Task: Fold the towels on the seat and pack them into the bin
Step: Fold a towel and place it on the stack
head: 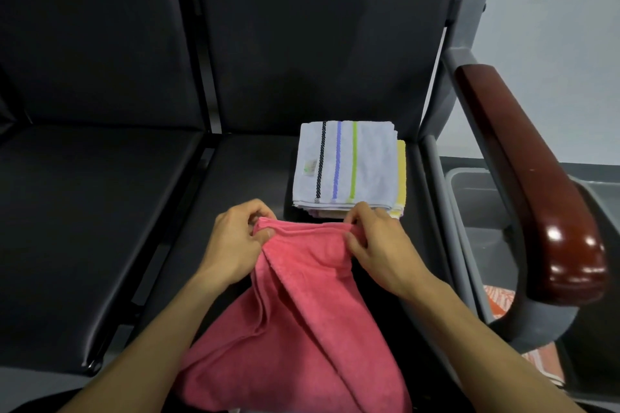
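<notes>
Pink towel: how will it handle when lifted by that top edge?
Likely floppy: the pink towel sags in folds below both hands. Probably light, since pinches alone hold its edge. The terry surface looks grippy, so slipping seems unlikely.

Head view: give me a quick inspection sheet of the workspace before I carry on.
Surface: black padded seat.
Job's things: pink towel held up unfolded; folded stack topped by striped white towel, yellow towel beneath; grey bin right of the seat.
Clutter: orange patterned cloth by the bin.
Hands: left hand and right hand pinch the pink towel's top edge.
Cables: nothing seen.
Surroundings: wooden armrest, pale wall.
</notes>
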A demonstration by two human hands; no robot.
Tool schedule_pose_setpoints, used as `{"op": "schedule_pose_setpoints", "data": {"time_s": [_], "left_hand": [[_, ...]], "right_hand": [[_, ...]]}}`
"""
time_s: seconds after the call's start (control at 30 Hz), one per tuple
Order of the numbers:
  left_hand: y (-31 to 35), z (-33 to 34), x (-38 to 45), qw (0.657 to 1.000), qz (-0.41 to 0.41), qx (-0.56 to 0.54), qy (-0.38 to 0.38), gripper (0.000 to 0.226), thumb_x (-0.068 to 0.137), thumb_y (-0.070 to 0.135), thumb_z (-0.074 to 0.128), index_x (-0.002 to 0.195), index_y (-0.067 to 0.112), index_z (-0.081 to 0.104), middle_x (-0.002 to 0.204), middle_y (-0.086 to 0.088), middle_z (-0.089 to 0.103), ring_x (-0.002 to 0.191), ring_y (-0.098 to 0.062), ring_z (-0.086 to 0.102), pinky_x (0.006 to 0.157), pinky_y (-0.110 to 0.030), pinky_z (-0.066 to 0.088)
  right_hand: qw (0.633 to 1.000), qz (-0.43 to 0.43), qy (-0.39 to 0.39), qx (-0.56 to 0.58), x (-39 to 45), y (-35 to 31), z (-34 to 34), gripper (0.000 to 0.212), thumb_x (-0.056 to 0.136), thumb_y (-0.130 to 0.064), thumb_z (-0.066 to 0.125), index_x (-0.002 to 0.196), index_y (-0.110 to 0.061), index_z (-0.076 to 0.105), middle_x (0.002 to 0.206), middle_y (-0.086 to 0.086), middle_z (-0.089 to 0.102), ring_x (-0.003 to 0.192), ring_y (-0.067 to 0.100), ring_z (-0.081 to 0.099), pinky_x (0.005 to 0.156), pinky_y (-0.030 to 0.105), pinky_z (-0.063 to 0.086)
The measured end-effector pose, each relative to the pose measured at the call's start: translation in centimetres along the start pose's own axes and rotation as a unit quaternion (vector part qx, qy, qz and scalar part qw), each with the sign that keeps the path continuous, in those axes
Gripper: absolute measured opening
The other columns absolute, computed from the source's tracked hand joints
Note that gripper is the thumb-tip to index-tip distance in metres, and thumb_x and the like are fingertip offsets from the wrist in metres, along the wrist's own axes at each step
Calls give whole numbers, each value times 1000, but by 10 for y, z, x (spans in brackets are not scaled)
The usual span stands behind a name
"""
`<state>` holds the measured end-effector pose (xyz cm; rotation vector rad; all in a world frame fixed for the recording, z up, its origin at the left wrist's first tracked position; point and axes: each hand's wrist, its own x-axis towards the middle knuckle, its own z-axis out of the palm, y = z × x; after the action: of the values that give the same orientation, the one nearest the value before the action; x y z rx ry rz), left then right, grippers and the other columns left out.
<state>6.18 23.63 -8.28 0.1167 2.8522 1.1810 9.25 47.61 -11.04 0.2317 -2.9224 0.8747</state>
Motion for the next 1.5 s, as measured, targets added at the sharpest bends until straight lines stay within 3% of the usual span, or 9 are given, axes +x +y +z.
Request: {"op": "schedule_pose_setpoints", "data": {"time_s": [0.17, 0.27, 0.47, 0.6, 0.83, 0.93, 1.07, 1.37, 1.5], "left_hand": [[-2, -2, 2, 999, -31, -28, 18, 21, 83, 1, 75, 82, 21, 70, 76, 8, 69, 64, 7, 58, 57, -4, 39], [-2, -1, 1, 998, -36, -38, 25, 21, 83, -2, 73, 82, 19, 71, 76, 6, 69, 64, 7, 58, 57, -3, 40], [-4, -1, 2, 996, -47, -52, 61, 22, 83, -3, 73, 82, 19, 71, 76, 5, 68, 63, 8, 57, 58, -5, 41], [-4, -6, 5, 994, -58, -60, 71, 20, 86, 0, 72, 86, 20, 71, 79, 6, 68, 64, 6, 58, 60, -7, 42], [-3, -7, 5, 993, -61, -79, 70, 19, 88, 2, 71, 88, 21, 71, 82, 2, 68, 65, -2, 57, 67, -19, 48], [-3, -6, 6, 992, -58, -105, 46, 22, 89, 2, 71, 88, 24, 70, 86, 1, 71, 74, -14, 65, 73, -27, 54], [-4, -4, 6, 991, -51, -117, 26, 24, 88, 2, 71, 86, 25, 71, 86, 2, 73, 78, -16, 68, 74, -30, 56], [-8, -13, 15, 983, -59, -133, 115, 27, 87, -2, 67, 83, 24, 71, 85, 3, 72, 80, -14, 67, 72, -23, 52], [3, -16, 12, 981, -36, -129, 137, 25, 87, 0, 68, 83, 24, 72, 81, 6, 71, 75, -8, 64, 70, -18, 47]], "right_hand": [[993, -24, -99, -53, 1, -1, -2, 36, 85, -47, 72, 69, -31, 45, 78, -16, 41, 85, 10, 35, 75, 32, 26], [985, -7, -131, -116, -4, -2, 2, 29, 86, -55, 67, 83, -28, 60, 92, -8, 37, 101, 14, 34, 83, 35, 30], [988, 34, -87, -126, -6, -3, 2, 36, 92, -57, 57, 82, -23, 54, 97, -9, 41, 101, 17, 47, 80, 37, 41], [990, 66, -3, 121, -1, -3, -3, 35, 85, -39, 76, 70, -18, 53, 66, -4, 57, 60, 8, 46, 56, 29, 39], [984, 41, 9, 171, 1, -2, -1, 10, 86, -22, 76, 90, -23, 66, 79, -7, 66, 71, 7, 57, 66, 21, 45], [990, 18, 21, 137, 0, -4, 2, 24, 86, -19, 76, 106, -28, 67, 89, -15, 61, 82, -2, 55, 76, 12, 39], [974, 50, 35, 220, -1, -11, 2, 34, 85, -7, 74, 107, -24, 55, 74, -12, 58, 64, 5, 54, 62, 16, 43], [994, -36, -100, 10, 0, -1, 5, 6, 94, -25, 64, 91, -24, 59, 86, -9, 48, 82, 16, 51, 72, 35, 44], [996, -25, -48, -78, -7, -8, -9, 30, 95, -59, 50, 100, -30, 50, 96, -9, 50, 89, 16, 53, 68, 35, 44]]}}
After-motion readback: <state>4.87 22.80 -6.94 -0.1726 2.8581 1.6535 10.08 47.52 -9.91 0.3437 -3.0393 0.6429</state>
